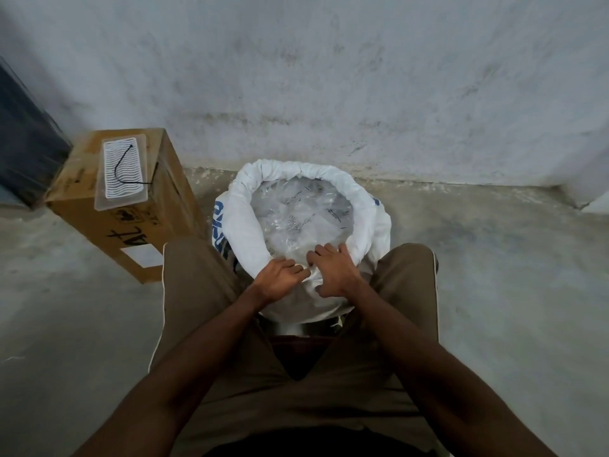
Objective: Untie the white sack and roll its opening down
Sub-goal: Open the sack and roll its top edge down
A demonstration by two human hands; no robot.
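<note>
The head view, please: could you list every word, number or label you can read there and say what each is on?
White sack: blue printed letters down its left side, folded and cut off, not readable.
Cardboard box: black handwritten marks, upside down, perhaps "14"; unsure.
Same box: small black printed symbols, too small to read.
White label on the box: blank.
Clear tray on the box: wavy lines only, no text.

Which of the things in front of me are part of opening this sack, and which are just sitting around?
Part of the job:
- white sack, rim already rolled down
- clear plastic liner inside it
- left hand and right hand, both gripping the near rim

Just lying about:
- cardboard box to the left
- flat clear packet on top of the box
</note>
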